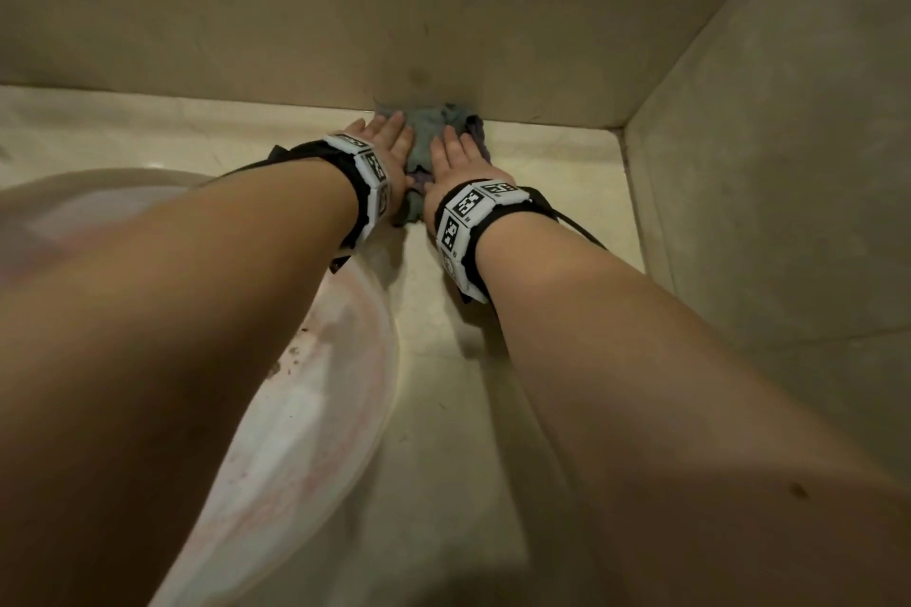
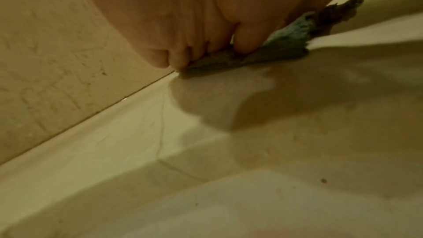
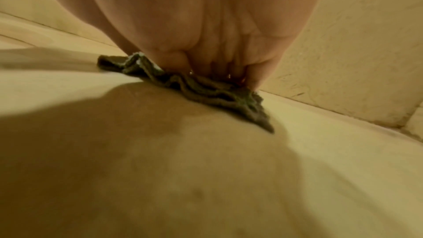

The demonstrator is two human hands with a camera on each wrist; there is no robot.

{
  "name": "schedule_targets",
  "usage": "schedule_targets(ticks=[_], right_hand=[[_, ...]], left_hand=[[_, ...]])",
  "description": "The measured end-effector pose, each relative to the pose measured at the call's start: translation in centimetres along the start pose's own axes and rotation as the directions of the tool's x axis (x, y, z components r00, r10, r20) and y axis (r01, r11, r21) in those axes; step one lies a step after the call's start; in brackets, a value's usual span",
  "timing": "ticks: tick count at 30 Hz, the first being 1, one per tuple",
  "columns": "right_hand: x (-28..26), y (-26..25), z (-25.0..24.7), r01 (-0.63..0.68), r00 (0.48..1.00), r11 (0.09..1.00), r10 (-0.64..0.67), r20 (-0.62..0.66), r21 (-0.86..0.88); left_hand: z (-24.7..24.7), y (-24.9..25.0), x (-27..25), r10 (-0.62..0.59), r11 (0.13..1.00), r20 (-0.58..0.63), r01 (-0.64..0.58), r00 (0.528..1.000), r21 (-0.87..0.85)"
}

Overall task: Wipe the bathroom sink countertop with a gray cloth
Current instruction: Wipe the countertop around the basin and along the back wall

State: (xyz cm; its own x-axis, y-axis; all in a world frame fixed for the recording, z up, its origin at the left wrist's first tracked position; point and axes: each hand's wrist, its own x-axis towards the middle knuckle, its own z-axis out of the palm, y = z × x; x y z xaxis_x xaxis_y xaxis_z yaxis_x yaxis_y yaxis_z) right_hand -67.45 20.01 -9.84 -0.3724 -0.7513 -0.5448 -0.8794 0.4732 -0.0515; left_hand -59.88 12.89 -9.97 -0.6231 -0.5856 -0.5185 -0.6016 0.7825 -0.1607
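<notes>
From the head camera I see both of my forearms reaching forward, the left hand point(image 1: 387, 138) and right hand point(image 1: 461, 158) lying side by side on the gray cloth point(image 1: 428, 133), which sits on the pale worktop point(image 1: 552, 173) right against the back wall point(image 1: 443, 15), close to the corner with the side wall point(image 1: 788, 163). That view alone shows the round sink basin point(image 1: 305, 409) at my left, its white surface streaked pink with dark specks, and the white wristbands point(image 1: 468, 217) printed with black square markers. The fingers of both hands lie straight and close together, pressing flat on the cloth. The left wrist camera adds what the head misses: my fingertips point(image 2: 178, 61) meet the cloth's edge point(image 2: 251, 57) at the wall seam, and a thin crack point(image 2: 161, 124) runs across the glossy stone. The right wrist camera shows the cloth point(image 3: 217, 93) bunched in ridged, nubbly folds beneath the palm, tapering to a point, and a mottled, scuffed wall.
</notes>
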Motion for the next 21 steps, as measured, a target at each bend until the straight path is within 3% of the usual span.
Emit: schedule_targets(ticks=[11, 21], right_hand=[[-2.9, 4.9, 0.8, -0.108, 0.994, 0.994, 0.109, 0.025, -0.012], [-1.7, 3.5, 0.6, -0.158, 0.987, 0.987, 0.158, 0.022, 0.005]], left_hand=[[-0.5, 5.8, 0.5, 0.078, 0.995, -0.063, -0.082, 0.995, -0.062], [-0.9, 4.7, 0.3, 0.115, 0.990, -0.056, -0.118, 0.992, -0.070]])
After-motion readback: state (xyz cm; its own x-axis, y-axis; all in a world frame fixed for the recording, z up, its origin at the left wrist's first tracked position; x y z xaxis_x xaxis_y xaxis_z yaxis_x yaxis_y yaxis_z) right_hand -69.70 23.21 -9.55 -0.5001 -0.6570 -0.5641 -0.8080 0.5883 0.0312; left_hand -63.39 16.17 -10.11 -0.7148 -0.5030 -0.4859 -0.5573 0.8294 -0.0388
